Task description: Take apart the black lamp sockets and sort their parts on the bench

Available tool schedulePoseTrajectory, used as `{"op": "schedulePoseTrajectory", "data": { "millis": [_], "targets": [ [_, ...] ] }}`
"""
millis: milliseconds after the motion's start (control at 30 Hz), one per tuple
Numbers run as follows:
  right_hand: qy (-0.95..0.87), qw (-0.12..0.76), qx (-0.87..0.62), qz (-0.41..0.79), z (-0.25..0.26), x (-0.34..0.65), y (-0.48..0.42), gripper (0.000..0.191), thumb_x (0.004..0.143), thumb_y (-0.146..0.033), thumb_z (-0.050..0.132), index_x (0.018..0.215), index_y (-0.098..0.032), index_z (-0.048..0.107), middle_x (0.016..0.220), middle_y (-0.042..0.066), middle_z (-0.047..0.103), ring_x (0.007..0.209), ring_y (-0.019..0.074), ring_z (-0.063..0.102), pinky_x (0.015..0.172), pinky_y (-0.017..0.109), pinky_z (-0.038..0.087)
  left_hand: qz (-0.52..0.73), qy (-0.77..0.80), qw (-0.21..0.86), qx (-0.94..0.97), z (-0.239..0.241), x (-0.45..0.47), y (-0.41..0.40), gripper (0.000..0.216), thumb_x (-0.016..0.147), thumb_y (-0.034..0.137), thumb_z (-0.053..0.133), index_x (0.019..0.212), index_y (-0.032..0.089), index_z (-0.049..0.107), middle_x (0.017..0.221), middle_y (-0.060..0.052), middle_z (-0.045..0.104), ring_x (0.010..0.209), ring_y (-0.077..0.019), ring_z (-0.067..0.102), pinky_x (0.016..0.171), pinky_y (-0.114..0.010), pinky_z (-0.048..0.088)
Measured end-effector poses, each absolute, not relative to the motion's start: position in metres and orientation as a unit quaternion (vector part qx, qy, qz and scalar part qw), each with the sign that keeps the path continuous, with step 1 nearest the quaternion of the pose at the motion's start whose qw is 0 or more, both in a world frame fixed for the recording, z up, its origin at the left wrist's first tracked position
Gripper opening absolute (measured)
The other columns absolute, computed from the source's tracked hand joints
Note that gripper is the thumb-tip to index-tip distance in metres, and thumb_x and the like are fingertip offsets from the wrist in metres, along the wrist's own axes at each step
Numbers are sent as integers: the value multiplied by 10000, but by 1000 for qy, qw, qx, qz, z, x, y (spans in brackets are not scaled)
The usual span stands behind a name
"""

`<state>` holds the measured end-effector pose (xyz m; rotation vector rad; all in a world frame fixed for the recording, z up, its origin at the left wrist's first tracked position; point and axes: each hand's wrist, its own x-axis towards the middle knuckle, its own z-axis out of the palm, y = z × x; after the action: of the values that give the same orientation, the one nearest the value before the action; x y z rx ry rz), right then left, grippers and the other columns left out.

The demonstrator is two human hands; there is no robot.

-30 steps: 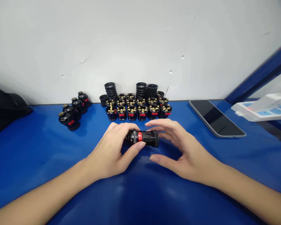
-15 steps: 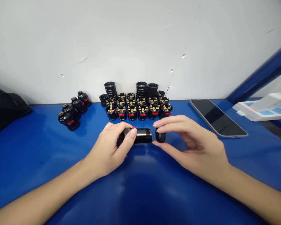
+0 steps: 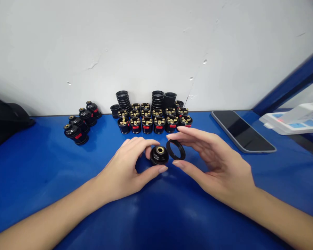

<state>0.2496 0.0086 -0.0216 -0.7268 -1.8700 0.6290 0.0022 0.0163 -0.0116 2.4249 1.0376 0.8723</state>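
Note:
My left hand (image 3: 130, 163) curls around a black lamp socket (image 3: 159, 156), with the thumb in front and the fingers behind and beside it. The socket's domed end, with a brass-lined hole, faces up toward me. Its lower part is hidden, and whether it rests on the table I cannot tell. Just to its right, my right hand (image 3: 211, 156) holds a black ring (image 3: 176, 150) between fingertips and thumb. The ring is tilted, its opening visible, and it is close beside the socket rather than around it.
Behind my hands stand several black socket bodies (image 3: 147, 124) with brass contacts and red switches, plus stacked black sleeves (image 3: 158, 99). Several domed sockets (image 3: 75, 133) line the left. A phone (image 3: 242, 130) and a white power strip (image 3: 292, 119) lie right on the blue table (image 3: 156, 215).
The socket has turned from lying sideways to having its domed end up. The left fingers have spread wider around it. The ring has tilted and moved slightly left.

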Motion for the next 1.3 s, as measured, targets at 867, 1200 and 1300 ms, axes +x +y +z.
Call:
{"op": "schedulePoseTrajectory", "data": {
  "millis": [867, 1200, 1300],
  "targets": [
    [-838, 326, -378, 223, -20, 247, 6, 566, 1004, -268, 689, 1521, -268, 459, 1489, 56, 659, 1334, 216, 674, 1178, 380, 549, 428, 347, -124, 825, 19, -19, 27, 148, 956, 113, 742, 1054, 223, 730, 1042, -56, 593, 917, -183, 620, 743, -324, 526],
    [-841, 299, -380, 243, -18, 247, 5, 418, 1014, -270, 660, 1420, -269, 563, 1405, 67, 716, 1252, 246, 723, 1049, 418, 638, 346, 563, -175, 730, 42, -78, 92, 106, 949, 379, 744, 942, 289, 798, 1050, -34, 637, 858, -219, 630, 815, -440, 555],
    [-839, 301, -377, 251, -18, 247, 6, 406, 1008, -252, 663, 1403, -269, 572, 1388, 65, 725, 1231, 242, 734, 1001, 400, 658, 316, 608, -124, 718, 38, -75, 105, 77, 930, 352, 762, 933, 288, 806, 1062, -50, 648, 817, -230, 630, 818, -460, 557]
  ]
}}
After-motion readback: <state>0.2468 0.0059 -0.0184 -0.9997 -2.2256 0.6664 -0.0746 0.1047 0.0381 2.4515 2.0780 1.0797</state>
